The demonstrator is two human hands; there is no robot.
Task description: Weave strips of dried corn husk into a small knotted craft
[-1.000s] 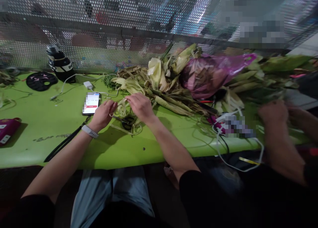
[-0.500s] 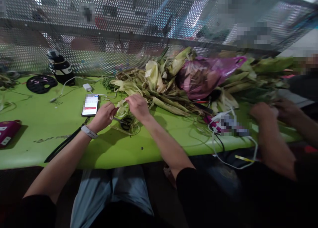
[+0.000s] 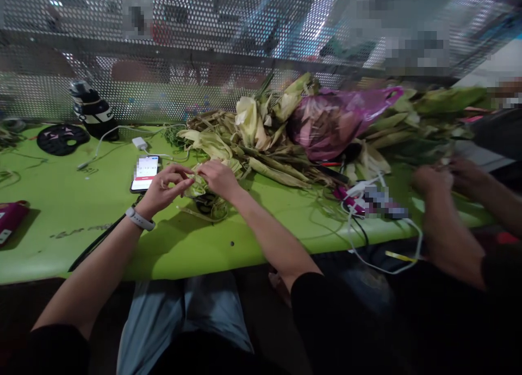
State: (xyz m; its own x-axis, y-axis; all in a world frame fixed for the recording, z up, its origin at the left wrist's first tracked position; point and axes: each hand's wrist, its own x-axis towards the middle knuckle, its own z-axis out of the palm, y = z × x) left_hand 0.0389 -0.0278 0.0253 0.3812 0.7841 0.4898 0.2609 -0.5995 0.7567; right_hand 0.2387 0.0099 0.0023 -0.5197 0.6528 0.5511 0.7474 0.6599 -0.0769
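Note:
My right hand (image 3: 218, 178) is closed, its fingertips at a small bundle of pale green corn husk strips (image 3: 199, 188) in front of me. Close on its left, my left hand (image 3: 168, 189), with a light wristband, brings thumb and forefinger together near the same strips. Whatever lies in that pinch is too small to make out. Below the fingers, a dark patterned object (image 3: 205, 203) and thin curled strands (image 3: 220, 210) rest on the green table (image 3: 191, 252). Behind my hands spreads a heap of dry corn husks (image 3: 265, 146).
A lit phone (image 3: 143, 176) lies left of my hands, near a white adapter (image 3: 139, 143) and cable. Farther left are a black bottle (image 3: 95, 114) and a dark fan (image 3: 63, 139). A pink bag (image 3: 326, 124) sits on the husks. At right, a co-worker's hands (image 3: 434, 176) work near tangled cables.
My left hand's fingers have uncurled somewhat and point toward my right hand, which has shifted slightly left. The two hands are now closer together. The view has shifted slightly.

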